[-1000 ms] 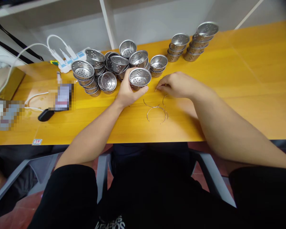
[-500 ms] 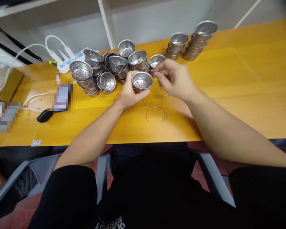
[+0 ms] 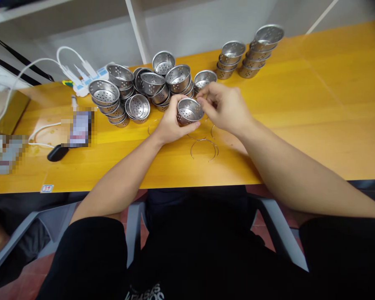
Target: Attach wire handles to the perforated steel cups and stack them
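Cup point(image 3: 190, 111) points mouth up in curled left hand point(image 3: 171, 121); right hand point(image 3: 227, 106) bunched nearby, hold unclear.

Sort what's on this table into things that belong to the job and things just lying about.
Likely part of the job:
- held metal cup, in the left hand, right hand by its rim
- stacked metal cups
- curved wires

Apparently just lying about:
- phone
- black object
- power strip
- number label
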{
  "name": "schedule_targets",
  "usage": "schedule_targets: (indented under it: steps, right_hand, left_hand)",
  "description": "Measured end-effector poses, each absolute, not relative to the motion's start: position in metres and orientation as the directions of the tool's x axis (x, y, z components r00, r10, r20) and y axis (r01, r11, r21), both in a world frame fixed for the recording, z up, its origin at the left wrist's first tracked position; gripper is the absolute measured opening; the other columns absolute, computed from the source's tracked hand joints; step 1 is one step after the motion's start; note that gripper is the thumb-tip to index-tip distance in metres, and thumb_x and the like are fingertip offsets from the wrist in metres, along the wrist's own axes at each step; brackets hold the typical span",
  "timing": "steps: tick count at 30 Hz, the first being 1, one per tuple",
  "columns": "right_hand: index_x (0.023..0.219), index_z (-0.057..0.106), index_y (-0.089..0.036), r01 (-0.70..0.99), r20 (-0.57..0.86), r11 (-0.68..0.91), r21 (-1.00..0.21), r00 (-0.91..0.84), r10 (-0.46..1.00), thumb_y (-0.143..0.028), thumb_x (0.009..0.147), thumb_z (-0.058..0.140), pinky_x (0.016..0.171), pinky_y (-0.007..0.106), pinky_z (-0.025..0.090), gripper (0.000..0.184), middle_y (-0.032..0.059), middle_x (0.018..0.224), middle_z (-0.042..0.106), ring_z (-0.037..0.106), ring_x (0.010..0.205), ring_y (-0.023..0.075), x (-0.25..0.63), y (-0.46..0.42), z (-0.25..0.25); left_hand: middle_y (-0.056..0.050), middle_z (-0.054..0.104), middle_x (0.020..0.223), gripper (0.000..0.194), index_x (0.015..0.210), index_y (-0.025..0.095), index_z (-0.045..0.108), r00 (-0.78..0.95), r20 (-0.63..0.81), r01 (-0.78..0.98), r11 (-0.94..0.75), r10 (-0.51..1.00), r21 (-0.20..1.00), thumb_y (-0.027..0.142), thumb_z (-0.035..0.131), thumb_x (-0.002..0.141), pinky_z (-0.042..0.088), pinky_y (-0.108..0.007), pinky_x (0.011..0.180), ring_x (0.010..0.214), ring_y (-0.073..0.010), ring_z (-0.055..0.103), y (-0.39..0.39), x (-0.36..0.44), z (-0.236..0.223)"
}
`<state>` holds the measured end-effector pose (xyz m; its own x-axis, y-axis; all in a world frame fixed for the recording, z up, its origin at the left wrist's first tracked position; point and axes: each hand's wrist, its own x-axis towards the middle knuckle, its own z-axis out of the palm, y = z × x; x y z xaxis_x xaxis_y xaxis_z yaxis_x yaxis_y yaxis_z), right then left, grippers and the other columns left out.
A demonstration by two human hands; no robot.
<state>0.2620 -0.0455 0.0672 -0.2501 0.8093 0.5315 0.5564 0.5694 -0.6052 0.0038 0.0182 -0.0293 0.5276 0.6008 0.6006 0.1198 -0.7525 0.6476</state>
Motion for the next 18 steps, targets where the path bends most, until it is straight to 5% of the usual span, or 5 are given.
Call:
schedule_targets:
  steps: [12,18]
  right_hand:
    - [0.107,0.081,-0.031,0.541,0.484,0.535,-0.649,-0.25,0.839,-0.047,0.119,0.092,0.076,0.048,0.058,0.023,-0.0004,0.07,0.065,0.062,0.066,0.0261,0.2577,-0.0465,0.0652]
    - [0.107,0.078,-0.031,0.491,0.477,0.532,-0.69,-0.244,0.844,-0.045,0.117,0.094,0.076,0.047,0.057,0.024,-0.0022,0.069,0.061,0.06,0.065,0.0251,0.2561,-0.0457,0.0633]
  left_hand:
    - [-0.01,0.071,0.157,0.122,0.167,0.033,0.046,0.519,0.581,0.146,-0.734,0.627,0.663,0.104,0.102,0.085,0.074,-0.055,0.121,0.132,-0.0316,0.085,0.0162,0.004,-0.0295]
    - [-0.009,0.072,0.154,0.119,0.166,0.033,0.048,0.499,0.579,0.184,-0.732,0.644,0.656,0.104,0.101,0.087,0.073,-0.056,0.122,0.133,-0.0325,0.085,0.0154,0.004,-0.0296]
